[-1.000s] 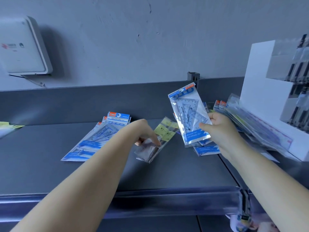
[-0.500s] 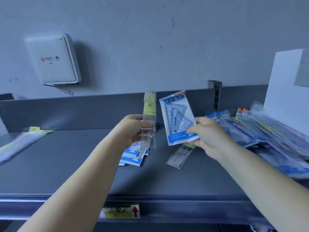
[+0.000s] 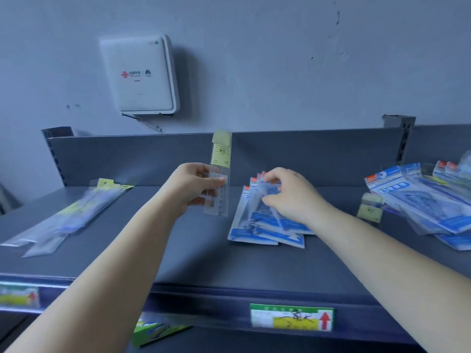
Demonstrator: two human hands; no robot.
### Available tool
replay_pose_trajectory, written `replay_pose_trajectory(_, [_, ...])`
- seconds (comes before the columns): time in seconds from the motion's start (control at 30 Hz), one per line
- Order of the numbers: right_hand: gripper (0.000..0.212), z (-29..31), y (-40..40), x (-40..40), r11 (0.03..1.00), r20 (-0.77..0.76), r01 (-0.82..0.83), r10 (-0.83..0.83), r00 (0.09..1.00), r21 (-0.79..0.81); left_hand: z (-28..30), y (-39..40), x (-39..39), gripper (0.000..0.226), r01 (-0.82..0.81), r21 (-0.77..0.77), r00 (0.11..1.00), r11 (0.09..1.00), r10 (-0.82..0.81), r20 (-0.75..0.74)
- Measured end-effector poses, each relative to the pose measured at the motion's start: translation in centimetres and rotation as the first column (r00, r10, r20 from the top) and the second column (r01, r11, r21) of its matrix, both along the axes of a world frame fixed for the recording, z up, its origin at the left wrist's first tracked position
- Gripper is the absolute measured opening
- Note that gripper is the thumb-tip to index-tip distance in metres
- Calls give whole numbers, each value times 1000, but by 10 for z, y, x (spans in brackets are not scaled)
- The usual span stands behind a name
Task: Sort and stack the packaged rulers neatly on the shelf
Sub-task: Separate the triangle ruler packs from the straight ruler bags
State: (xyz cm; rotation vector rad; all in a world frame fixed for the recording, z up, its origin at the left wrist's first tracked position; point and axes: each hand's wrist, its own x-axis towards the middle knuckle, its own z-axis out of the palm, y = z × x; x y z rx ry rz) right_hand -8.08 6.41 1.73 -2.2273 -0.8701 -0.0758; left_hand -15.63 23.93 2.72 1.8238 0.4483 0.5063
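Grey metal shelf (image 3: 204,261) has room mid-left. Your right hand (image 3: 288,194) pinches a set-square pack on the blue stack (image 3: 265,225); your left hand (image 3: 193,187) holds the yellow-topped ruler pack (image 3: 221,171) upright. Probably light, slick film, so grip the stiff middle.

One head-worn wide view looks forward and down, close over the shelf (image 3: 229,263); edges seem blurred.
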Motion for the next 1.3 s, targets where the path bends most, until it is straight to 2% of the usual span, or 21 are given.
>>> replay_pose_trajectory(0.07, [30, 1, 26, -12, 997, 79, -45, 50, 996, -60, -1, 22, -14, 11, -18, 7, 999, 1000, 18, -27])
replay_pose_trajectory(0.2, [20, 2, 80, -42, 977, 241, -89, 136, 961, -194, -2, 71, -48, 16, -99, 82, 993, 992, 105, -61])
replay_pose_trajectory(0.4, [17, 2, 127, -78, 952, 242, -122, 193, 951, -279, -7, 155, -106, 23, -343, 296, 923, 891, 378, -69])
replay_pose_trajectory(0.47, [24, -1, 139, -86, 945, 263, -123, 207, 942, -304, -14, 173, -118, 27, -377, 460, 861, 804, 487, -145])
replay_pose_trajectory(0.53, [31, -5, 149, -88, 934, 282, -117, 219, 934, -337, -23, 183, -124, 37, -310, 706, 726, 637, 638, -256])
replay_pose_trajectory(0.57, [31, -7, 152, -88, 928, 291, -110, 222, 931, -355, -26, 184, -125, 44, -266, 772, 681, 577, 680, -273])
replay_pose_trajectory(0.6, [30, -8, 153, -87, 924, 305, -98, 220, 926, -369, -28, 184, -124, 49, -241, 797, 672, 554, 688, -275])
replay_pose_trajectory(0.83, [19, 2, 114, -63, 931, 419, 66, 98, 903, -359, -13, 120, -82, 38, -68, 905, 851, 420, 498, -167])
replay_pose_trajectory(0.97, [16, 5, 59, -35, 940, 413, 146, -6, 911, -308, -6, 52, -46, 35, 0, 911, 947, 412, 293, -132])
replay_pose_trajectory(1.07, [12, 6, 9, -13, 940, 404, 217, -97, 910, -263, -4, -3, -18, 33, 59, 909, 976, 414, 168, -140])
replay_pose_trajectory(1.17, [15, 4, -40, 3, 917, 466, 299, -151, 872, -263, -5, -55, 8, 29, 87, 918, 986, 386, 99, -135])
replay_pose_trajectory(1.3, [21, -1, -102, 21, 856, 556, 418, -197, 808, -304, -8, -119, 37, 26, 91, 969, 993, 230, 50, -105])
